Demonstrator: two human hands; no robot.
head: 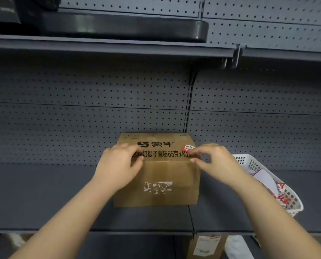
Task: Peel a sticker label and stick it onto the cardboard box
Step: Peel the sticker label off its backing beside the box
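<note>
A brown cardboard box (165,174) with black printed characters on top stands on a grey shelf. A small red and white sticker label (188,147) lies on the box's top near its right front corner. My right hand (213,161) hovers over that corner, its fingertips touching the label's edge. My left hand (118,165) rests flat on the box's left front edge, steadying it. A torn white label patch shows on the box's front face.
A white plastic basket (286,193) with red and white sticker sheets sits to the right of the box. The grey shelf (43,193) spreads left. A black tray (118,28) lies on the upper shelf. Another labelled box (206,245) stands below.
</note>
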